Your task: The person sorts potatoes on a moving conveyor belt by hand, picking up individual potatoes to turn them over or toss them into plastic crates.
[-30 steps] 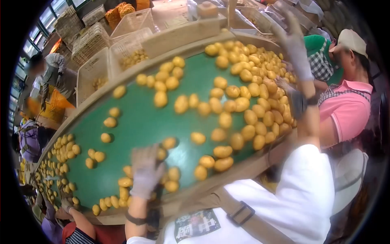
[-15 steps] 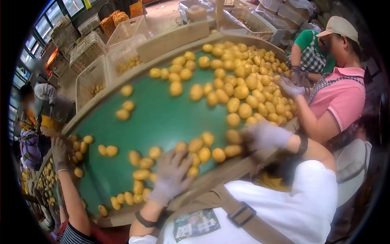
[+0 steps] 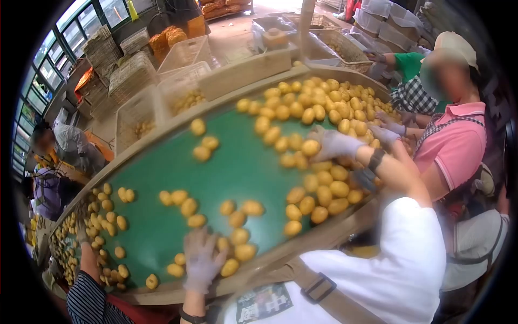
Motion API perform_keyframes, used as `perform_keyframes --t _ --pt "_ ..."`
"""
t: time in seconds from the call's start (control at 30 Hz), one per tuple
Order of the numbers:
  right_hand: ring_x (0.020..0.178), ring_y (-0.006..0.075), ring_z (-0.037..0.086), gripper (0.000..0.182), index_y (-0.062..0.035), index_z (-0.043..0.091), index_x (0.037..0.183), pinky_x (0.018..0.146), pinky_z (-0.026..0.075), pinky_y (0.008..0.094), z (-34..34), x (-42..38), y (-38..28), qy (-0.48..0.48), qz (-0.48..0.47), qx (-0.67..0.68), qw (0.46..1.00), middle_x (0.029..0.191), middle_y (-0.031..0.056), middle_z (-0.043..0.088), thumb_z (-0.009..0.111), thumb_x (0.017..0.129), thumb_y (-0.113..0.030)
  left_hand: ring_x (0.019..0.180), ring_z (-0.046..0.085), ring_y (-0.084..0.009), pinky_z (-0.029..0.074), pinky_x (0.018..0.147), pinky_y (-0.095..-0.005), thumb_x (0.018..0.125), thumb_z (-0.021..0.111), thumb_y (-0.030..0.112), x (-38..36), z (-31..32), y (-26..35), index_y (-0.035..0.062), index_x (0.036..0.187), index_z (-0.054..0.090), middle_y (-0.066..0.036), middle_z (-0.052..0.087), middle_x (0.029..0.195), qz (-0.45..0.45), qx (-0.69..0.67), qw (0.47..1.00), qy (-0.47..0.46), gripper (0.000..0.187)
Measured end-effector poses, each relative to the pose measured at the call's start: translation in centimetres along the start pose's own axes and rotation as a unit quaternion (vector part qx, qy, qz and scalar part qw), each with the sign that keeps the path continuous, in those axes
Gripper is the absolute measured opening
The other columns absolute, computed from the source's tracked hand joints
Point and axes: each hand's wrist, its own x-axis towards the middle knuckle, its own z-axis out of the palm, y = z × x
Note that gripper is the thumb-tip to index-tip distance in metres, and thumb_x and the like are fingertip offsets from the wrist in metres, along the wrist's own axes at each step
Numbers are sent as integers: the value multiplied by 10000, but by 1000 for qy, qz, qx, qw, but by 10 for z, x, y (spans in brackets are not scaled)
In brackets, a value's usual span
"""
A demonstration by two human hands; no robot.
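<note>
Yellow potatoes (image 3: 338,189) lie loose on a green conveyor belt (image 3: 162,162). My left hand (image 3: 202,256), in a pale glove, lies flat on the belt with its fingers spread. Potatoes sit close on both sides of it, one (image 3: 197,220) just beyond the fingertips. Stretched forward over the right side of the belt, my gloved right hand (image 3: 337,146) has its fingers apart and bent at the edge of the big heap. A potato (image 3: 311,147) touches or nearly touches its fingertips; the palm side is hidden.
A co-worker in a pink shirt (image 3: 458,143) reaches into the heap at the right, beside another in green (image 3: 408,67). At left, another person's hand (image 3: 82,233) is among potatoes. Plastic crates (image 3: 139,110) stand beyond the belt's raised rim (image 3: 245,73).
My right hand has moved forward and up from the near edge to the heap. My left hand has shifted left and nearer to me. Potatoes around both hands lie in new places.
</note>
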Motion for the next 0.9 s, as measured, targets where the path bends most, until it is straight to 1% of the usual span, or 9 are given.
perform_keyframes --t 0.17,0.27,0.43,0.57,0.63,0.7,0.77,0.83,0.9 --pt "1275 456 553 459 -175 697 1173 1091 467 429 38 -10 9 52 1 -7 999 1452 251 440 799 729 -232 1248 529 -418 360 1115 -565 792 748 311 12 -5 33 80 1239 680 -189 587 1338 25 -57 997 38 508" --pt "1280 442 554 455 -169 699 1173 1096 459 452 48 -9 14 151 -55 62 985 1432 249 449 807 732 -210 1230 543 -420 375 1106 -560 791 752 279 42 -22 63 73 1251 674 -196 585 1337 109 -88 990 7 510" --pt "1227 324 605 465 -34 675 1205 995 530 376 -53 -51 -61 534 -313 -31 785 1402 189 511 831 802 -204 1260 498 -460 369 1081 -625 809 717 411 57 7 75 101 1348 613 -174 595 1315 212 -25 975 -57 632" --pt "1231 340 588 549 -86 634 1296 1048 480 421 -157 8 17 702 -171 22 691 1425 214 524 815 815 -277 1231 527 -407 369 1083 -606 819 713 394 59 9 80 120 1289 648 -129 639 1228 182 -49 980 -65 548" --pt "1317 374 555 672 -89 525 1441 1118 427 434 -182 40 61 652 -5 -61 756 1487 238 502 748 876 -377 1219 539 -377 365 1086 -598 827 708 384 61 13 69 130 1235 677 -106 657 1174 156 -48 981 -103 481" --pt "1386 379 525 832 -72 365 1586 1178 377 423 -174 46 90 551 79 -49 829 1533 259 486 712 912 -414 1205 549 -356 361 1089 -587 834 705 373 57 13 52 135 1163 704 -93 664 1139 147 -57 987 -43 407" --pt "1381 347 536 704 -80 479 1524 1152 406 411 -146 68 138 501 74 41 861 1483 229 554 674 932 -408 1204 555 -346 351 1103 -575 824 714 355 42 18 32 134 1075 736 -81 665 1117 112 -22 993 -5 335" --pt "1321 361 577 713 -26 534 1465 1116 433 413 -101 78 157 327 161 61 929 1406 257 606 667 934 -483 1212 554 -343 350 1108 -575 823 715 343 30 11 16 133 1069 742 -82 668 1132 45 7 999 3 324" --pt "1397 383 491 819 -61 494 1502 1138 403 438 -36 107 179 163 221 53 960 1473 267 536 603 921 -628 1225 550 -341 347 1113 -577 826 716 336 18 8 8 135 1091 741 -88 667 1158 -3 27 1000 4 333"
